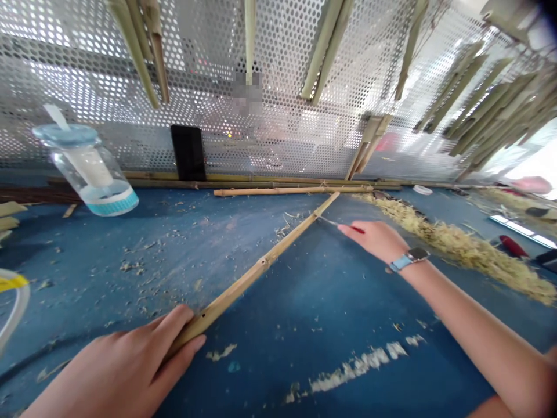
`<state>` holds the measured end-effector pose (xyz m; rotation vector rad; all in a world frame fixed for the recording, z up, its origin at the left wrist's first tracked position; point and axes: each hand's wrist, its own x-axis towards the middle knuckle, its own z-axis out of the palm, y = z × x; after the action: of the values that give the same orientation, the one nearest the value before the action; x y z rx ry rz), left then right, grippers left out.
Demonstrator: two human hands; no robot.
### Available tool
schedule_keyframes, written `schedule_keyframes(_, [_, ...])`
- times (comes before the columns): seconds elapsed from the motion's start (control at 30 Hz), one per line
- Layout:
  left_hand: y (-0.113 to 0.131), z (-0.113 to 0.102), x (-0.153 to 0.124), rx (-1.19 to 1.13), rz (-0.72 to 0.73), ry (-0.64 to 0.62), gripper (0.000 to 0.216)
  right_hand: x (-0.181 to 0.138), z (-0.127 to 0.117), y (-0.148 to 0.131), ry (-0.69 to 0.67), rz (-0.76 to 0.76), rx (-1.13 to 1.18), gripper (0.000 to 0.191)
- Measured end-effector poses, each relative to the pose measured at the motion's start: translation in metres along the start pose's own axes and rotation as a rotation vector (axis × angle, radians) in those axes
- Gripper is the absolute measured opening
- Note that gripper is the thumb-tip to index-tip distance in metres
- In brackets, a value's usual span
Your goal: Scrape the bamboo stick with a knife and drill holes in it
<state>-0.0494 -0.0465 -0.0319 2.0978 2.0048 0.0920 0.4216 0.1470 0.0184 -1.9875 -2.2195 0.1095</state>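
My left hand [126, 360] is wrapped round the near end of a long, thin bamboo stick [241, 283]. The stick has several joints and small dark holes, and it slants away across the blue tabletop. Closed around a red handle, my right hand [378, 238] wears a watch on its wrist. A thin metal blade [329, 221] comes out of that grip, so this looks like a small knife. Its tip meets the side of the stick close to the far end. Most of the handle is hidden by my fingers.
Behind stands a perforated metal screen [278, 145] hung with bamboo strips [324, 52]. A lidded cup [107, 183] and a black phone [188, 152] are at the back left. Another bamboo stick [265, 191] lies along the back. Pale shavings [439, 235] are heaped at right.
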Motion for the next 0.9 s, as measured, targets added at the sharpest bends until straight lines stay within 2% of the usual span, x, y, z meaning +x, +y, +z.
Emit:
schedule_keyframes(0.17, [0.031,-0.029,0.006,0.159,-0.017,-0.244,0.075,-0.033,0.005,-0.054,-0.220,-0.242,0.151,0.078])
schedule_keyframes(0.23, [0.040,-0.041,0.006,0.150,-0.027,-0.299,0.077,-0.030,0.004,-0.053,-0.187,-0.215,0.126,0.079])
schedule_keyframes(0.4, [0.054,-0.056,0.006,0.109,-0.023,-0.372,0.075,-0.003,0.000,-0.011,0.001,0.025,-0.053,0.084])
schedule_keyframes(0.47, [0.056,-0.058,0.006,0.094,-0.027,-0.384,0.074,-0.008,0.000,-0.017,-0.012,-0.013,-0.062,0.085])
schedule_keyframes(0.57, [0.058,-0.060,0.007,0.080,-0.038,-0.396,0.072,-0.028,0.004,-0.047,-0.109,-0.212,0.006,0.084])
schedule_keyframes(0.63, [0.058,-0.062,0.007,0.073,-0.050,-0.394,0.070,-0.033,0.005,-0.057,-0.107,-0.280,0.010,0.082])
schedule_keyframes(0.7, [0.057,-0.063,0.007,0.062,-0.049,-0.384,0.069,-0.025,0.005,-0.049,-0.065,-0.214,-0.027,0.082])
schedule_keyframes(0.8, [0.053,-0.061,0.007,0.049,-0.023,-0.367,0.067,-0.001,0.003,-0.013,-0.051,-0.024,-0.026,0.083])
schedule_keyframes(0.9, [0.045,-0.058,0.009,0.010,-0.009,-0.351,0.065,0.015,0.006,0.013,-0.040,0.011,0.014,0.080])
